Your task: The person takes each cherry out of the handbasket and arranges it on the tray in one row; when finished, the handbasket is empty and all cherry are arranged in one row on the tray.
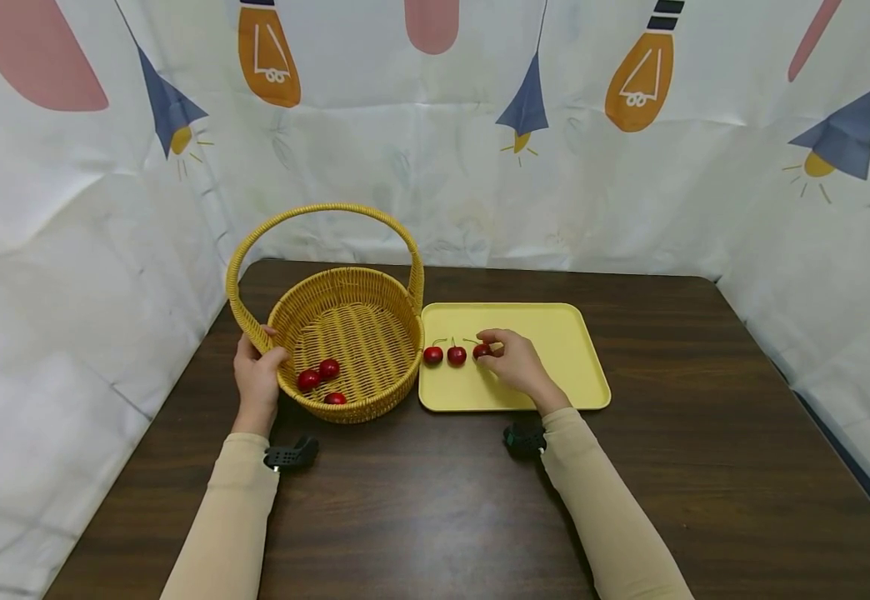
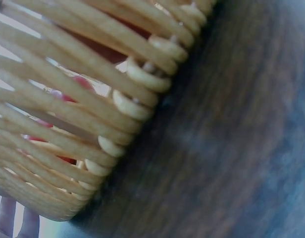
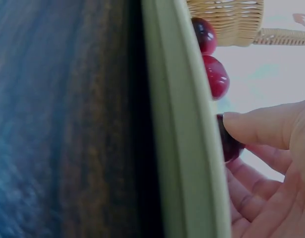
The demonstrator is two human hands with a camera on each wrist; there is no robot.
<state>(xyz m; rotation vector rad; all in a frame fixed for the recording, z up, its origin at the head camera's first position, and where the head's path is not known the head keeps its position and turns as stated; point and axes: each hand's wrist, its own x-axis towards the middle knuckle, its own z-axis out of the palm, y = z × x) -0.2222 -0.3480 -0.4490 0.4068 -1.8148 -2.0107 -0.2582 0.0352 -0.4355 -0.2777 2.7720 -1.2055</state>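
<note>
My left hand [image 1: 257, 379] grips the yellow wicker basket [image 1: 356, 408] at its left side, by the foot of the tall handle. Inside the basket are three dark red cherries [image 1: 329, 369], near its left and front wall. On the left part of a yellow tray [image 1: 532, 400], two cherries [image 1: 456, 356] with stems lie side by side. Just right of them, my right hand [image 1: 517, 364] pinches a third cherry [image 3: 228, 141] between thumb and fingers, low over the tray. Basket weave fills much of the left wrist view, and only some left fingers [image 2: 16, 218] show there.
Basket and tray stand side by side on a dark brown wooden table [image 1: 420, 517]. A white curtain [image 1: 435, 167] printed with lamps and bulbs hangs behind and beside the table. Each wrist wears a black strapped device [image 1: 291, 453].
</note>
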